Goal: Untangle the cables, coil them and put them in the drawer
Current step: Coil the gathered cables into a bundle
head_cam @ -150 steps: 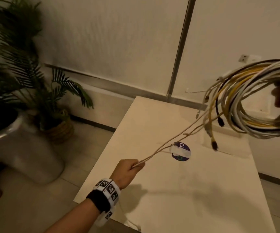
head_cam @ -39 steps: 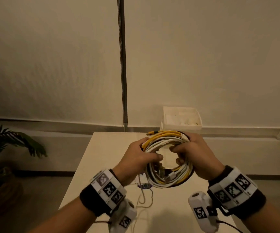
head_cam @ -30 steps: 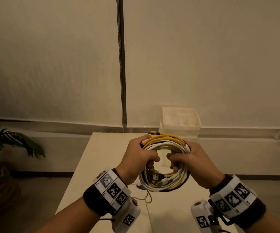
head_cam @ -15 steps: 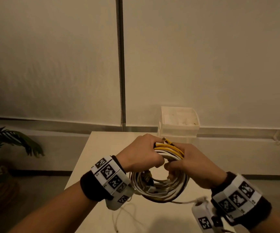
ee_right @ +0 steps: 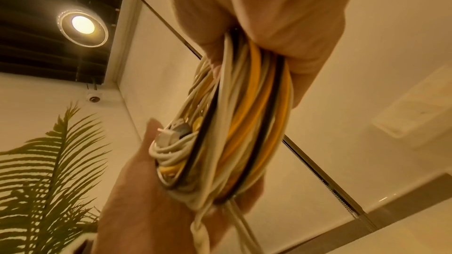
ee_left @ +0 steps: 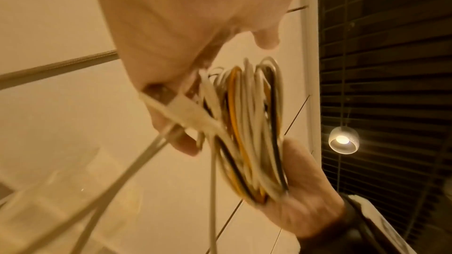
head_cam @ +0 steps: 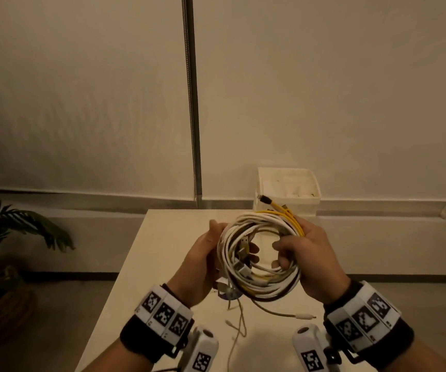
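A coil of white, yellow and black cables (head_cam: 260, 287) hangs in the air above the white table (head_cam: 163, 251). My left hand (head_cam: 216, 245) grips its left side, thumb on the outer rim and fingers through the middle. On the right side my right hand (head_cam: 289, 242) curls its fingers round the strands. A yellow plug end (head_cam: 266, 199) sticks up at the top. A white plug end (head_cam: 305, 316) and a thin cable (head_cam: 239, 326) trail down from the coil. The wrist views show the coil (ee_left: 247, 126) (ee_right: 244, 113) edge-on between both palms. An open white drawer box (head_cam: 287, 189) stands at the table's far end.
A metal pole (head_cam: 191, 103) runs up the pale wall behind the table. A potted palm (head_cam: 15, 232) stands on the floor to the left. A blue round sticker (head_cam: 227, 295) shows on the table under the coil.
My left hand has slid from over the coil's top to its left side, and the coil now faces me. A white plug end has dropped loose below it.
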### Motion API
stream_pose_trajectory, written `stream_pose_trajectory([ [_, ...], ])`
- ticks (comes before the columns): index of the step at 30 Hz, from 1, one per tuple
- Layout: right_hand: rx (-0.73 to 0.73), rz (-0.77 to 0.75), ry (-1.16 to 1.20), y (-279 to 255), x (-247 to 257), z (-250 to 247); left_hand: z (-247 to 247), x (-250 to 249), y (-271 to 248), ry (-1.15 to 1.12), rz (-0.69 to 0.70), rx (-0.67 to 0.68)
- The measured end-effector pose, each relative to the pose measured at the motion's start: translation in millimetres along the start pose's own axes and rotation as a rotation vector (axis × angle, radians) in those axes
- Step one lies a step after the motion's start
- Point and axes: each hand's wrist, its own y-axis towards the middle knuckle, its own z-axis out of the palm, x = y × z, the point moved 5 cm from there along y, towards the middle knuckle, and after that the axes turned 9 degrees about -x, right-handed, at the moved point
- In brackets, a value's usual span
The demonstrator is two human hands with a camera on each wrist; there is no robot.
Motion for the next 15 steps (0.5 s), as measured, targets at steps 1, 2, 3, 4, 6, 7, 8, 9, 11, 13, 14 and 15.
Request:
stream_pose_trajectory([
  [1,-0.019,0.007,0.035,1.1,0.7,-1.3,-0.5,7.8,-1.9,-0.052,0.012,-0.028],
  [2,-0.036,0.013,0.062,2.0,1.3,-2.9,-1.3,13.2,-2.8,-0.084,0.020,-0.045],
  [3,-0.046,0.018,0.079,2.5,2.3,-4.4,-3.6,16.2,-2.0,-0.091,0.022,-0.060],
  [4,-0.049,0.022,0.087,2.6,3.3,-6.1,-7.7,17.0,-0.1,-0.085,0.009,-0.064],
  [6,-0.041,0.027,0.092,2.9,5.5,-8.5,-16.5,14.6,5.9,-0.071,-0.048,-0.047],
  [7,-0.043,0.035,0.101,3.5,6.2,-9.9,-20.5,15.0,7.2,-0.094,-0.086,-0.039],
  [8,-0.052,0.047,0.117,4.2,6.6,-11.4,-23.5,19.3,7.6,-0.161,-0.141,-0.031],
  [9,-0.061,0.061,0.136,5.0,6.8,-13.0,-24.2,26.4,6.5,-0.257,-0.197,-0.031],
  [11,-0.076,0.083,0.179,6.3,6.7,-14.6,-18.7,42.6,-0.1,-0.472,-0.266,-0.042],
  [13,-0.100,0.108,0.222,7.2,4.1,-15.0,-8.0,57.6,-7.4,-0.641,-0.252,-0.047],
  [14,-0.118,0.124,0.244,7.7,2.0,-15.3,-3.7,62.6,-10.6,-0.681,-0.229,-0.071],
  [15,-0.139,0.138,0.269,8.7,0.0,-16.1,0.5,65.0,-12.3,-0.693,-0.201,-0.100],
])
